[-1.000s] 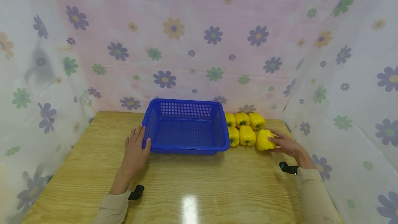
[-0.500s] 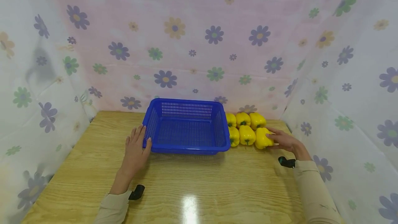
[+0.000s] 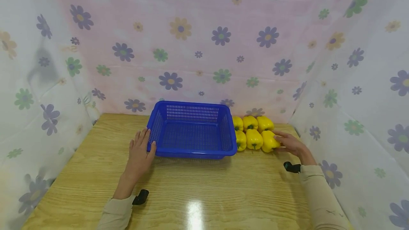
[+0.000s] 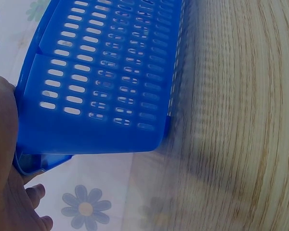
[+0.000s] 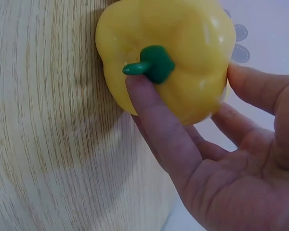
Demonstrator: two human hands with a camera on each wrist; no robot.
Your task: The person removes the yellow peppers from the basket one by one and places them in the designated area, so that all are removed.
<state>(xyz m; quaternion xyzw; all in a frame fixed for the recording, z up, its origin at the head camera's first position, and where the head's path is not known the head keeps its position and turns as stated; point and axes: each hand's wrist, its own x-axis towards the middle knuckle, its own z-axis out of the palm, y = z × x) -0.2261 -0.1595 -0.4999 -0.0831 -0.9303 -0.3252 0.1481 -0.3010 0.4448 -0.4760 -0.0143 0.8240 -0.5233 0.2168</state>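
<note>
My left hand (image 3: pixel 139 153) rests at the near left corner of a blue plastic basket (image 3: pixel 195 152), its fingers fairly straight along the rim and the thumb by the corner. In the left wrist view the perforated basket wall (image 4: pixel 111 72) shows beside the hand (image 4: pixel 9 183). My right hand (image 3: pixel 292 144) holds a yellow bell pepper (image 3: pixel 269 141) at the right end of the front row. In the right wrist view one fingertip of that hand (image 5: pixel 221 178) lies by the green stem of the bell pepper (image 5: pixel 197 48), while another presses its side. The pepper sits on or very close to the table.
More yellow bell peppers (image 3: pixel 254 139) stand in two rows against the basket's right side. All of it is on a wooden table (image 3: pixel 217 184). A flower-patterned cloth (image 3: pixel 198 38) hangs behind and on both sides.
My right hand has shifted left and slightly back with its bell pepper, which now stands against the neighbouring one and has turned a little. The left hand and basket stay put.
</note>
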